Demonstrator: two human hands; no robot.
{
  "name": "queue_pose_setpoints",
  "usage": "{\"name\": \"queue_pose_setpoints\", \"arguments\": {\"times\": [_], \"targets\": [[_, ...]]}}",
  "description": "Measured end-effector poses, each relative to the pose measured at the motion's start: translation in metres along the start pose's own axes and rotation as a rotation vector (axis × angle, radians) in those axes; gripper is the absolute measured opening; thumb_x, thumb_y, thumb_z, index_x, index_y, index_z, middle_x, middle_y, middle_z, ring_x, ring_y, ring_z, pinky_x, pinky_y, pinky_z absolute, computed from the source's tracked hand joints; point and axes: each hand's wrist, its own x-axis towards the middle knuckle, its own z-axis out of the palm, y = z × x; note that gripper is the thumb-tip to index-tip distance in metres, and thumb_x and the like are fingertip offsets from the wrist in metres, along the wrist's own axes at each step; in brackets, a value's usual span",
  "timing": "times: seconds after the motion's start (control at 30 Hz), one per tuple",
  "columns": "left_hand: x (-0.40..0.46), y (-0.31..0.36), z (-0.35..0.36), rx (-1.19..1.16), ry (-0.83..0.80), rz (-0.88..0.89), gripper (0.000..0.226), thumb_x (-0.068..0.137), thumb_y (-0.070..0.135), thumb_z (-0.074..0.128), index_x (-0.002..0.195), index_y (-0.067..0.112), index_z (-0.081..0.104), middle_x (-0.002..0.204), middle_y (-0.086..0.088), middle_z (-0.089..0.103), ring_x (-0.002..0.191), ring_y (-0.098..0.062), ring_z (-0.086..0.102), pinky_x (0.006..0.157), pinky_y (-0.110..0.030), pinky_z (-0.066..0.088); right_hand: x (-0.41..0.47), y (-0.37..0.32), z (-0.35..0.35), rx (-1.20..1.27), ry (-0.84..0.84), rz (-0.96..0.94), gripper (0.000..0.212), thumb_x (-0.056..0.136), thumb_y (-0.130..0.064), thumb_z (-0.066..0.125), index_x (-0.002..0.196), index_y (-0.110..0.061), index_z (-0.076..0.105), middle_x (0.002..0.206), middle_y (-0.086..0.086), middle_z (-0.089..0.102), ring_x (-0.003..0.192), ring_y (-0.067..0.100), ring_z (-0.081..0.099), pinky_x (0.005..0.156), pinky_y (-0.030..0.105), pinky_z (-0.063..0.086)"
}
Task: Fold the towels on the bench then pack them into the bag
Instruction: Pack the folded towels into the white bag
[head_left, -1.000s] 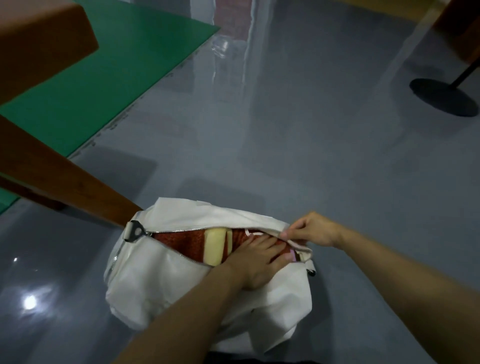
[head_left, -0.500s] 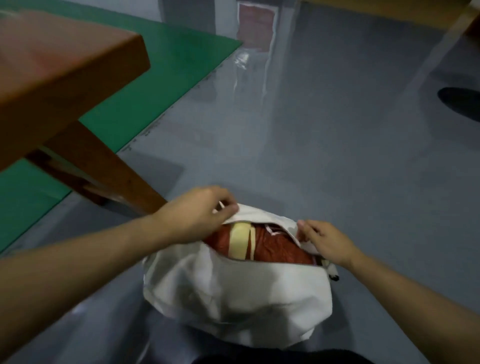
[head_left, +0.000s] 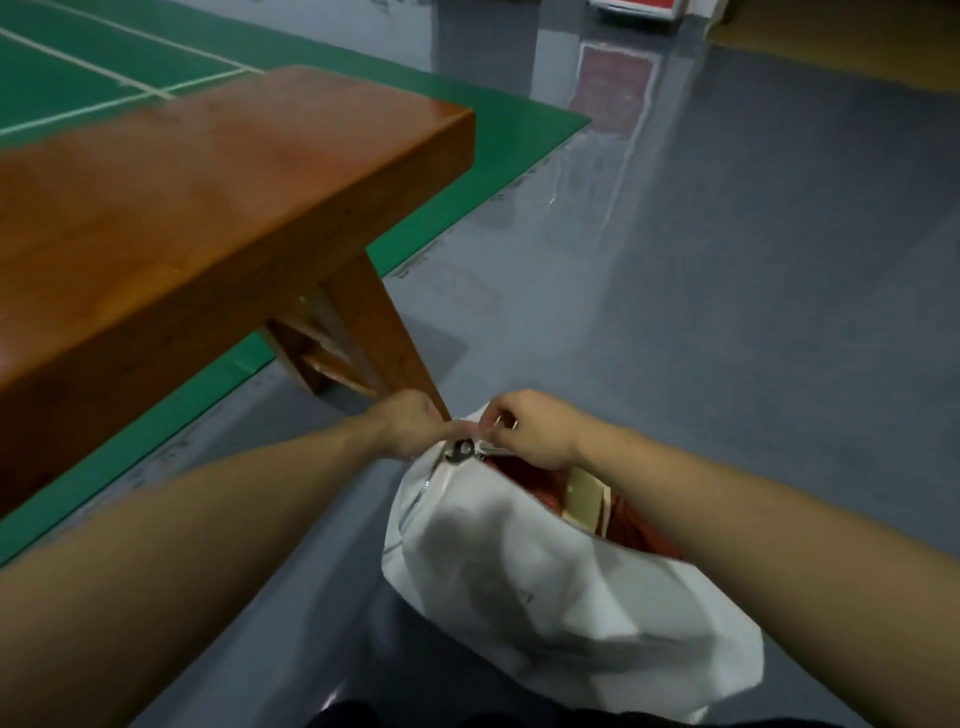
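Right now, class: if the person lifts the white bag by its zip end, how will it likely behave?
The white bag is creased, slumped cloth, so it would probably sag rather than hold shape. It bulges with the red towel, so it likely feels light for its bulk. The zip is mostly open, so the towel could slide out if tipped.

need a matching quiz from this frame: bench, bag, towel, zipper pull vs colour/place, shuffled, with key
Things:
1. bench
2. bag
3. towel
4. zipper pull

Descriptions:
A. red with a pale yellow stripe, showing through the opening
B. white fabric, lying on the grey floor
C. orange-brown wood, standing partly on the green court
D. dark metal, at the far end of the bag, between the left hand and the right hand

Pairs: 1-C, 2-B, 3-A, 4-D
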Motion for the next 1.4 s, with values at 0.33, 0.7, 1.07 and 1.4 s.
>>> {"name": "queue_pose_setpoints", "arguments": {"times": [0.33,0.7,1.07,1.4], "targets": [[0.007,-0.013,0.019,-0.261,-0.203,0.046,0.026,0.102,0.008,0.043,0.124,0.01,0.057,0.1,-0.016,0.069,0.079,-0.023,0.069,0.07,-0.03,0.062,0.001,0.004,0.055,0.337,0.169,0.252,0.013,0.098,-0.023,0.052,0.094,-0.026,0.063,0.081,-0.006,0.067,0.07,0.013,0.062,0.053,0.018,0.038],[0.017,-0.019,0.014,-0.282,-0.091,0.011,0.039,0.103,0.034,0.046,0.085,0.004,0.064,0.078,-0.012,0.063,0.062,-0.022,0.059,0.059,-0.031,0.052,-0.007,-0.004,0.068,0.024,0.24,0.352,0.057,0.074,-0.074,0.069,0.066,-0.018,0.063,0.067,-0.001,0.066,0.066,0.02,0.063,0.058,0.033,0.047],[0.021,-0.025,0.038,-0.184,-0.127,-0.041,0.043,0.101,0.045,0.047,0.092,0.006,0.063,0.078,-0.011,0.066,0.071,-0.027,0.066,0.074,-0.036,0.061,-0.004,-0.001,0.071,0.345,0.255,0.447,0.048,0.075,-0.061,0.079,0.062,-0.02,0.057,0.057,-0.003,0.056,0.056,0.015,0.051,0.058,0.031,0.042],[0.012,-0.018,0.028,-0.383,-0.133,0.04,0.043,0.107,0.025,0.028,0.087,0.003,0.058,0.076,-0.012,0.062,0.063,-0.022,0.054,0.06,-0.027,0.048,-0.013,0.001,0.058,0.818,0.2,0.448,0.029,0.085,-0.041,0.08,0.082,-0.012,0.075,0.072,0.009,0.071,0.063,0.015,0.058,0.06,0.025,0.051]]}}
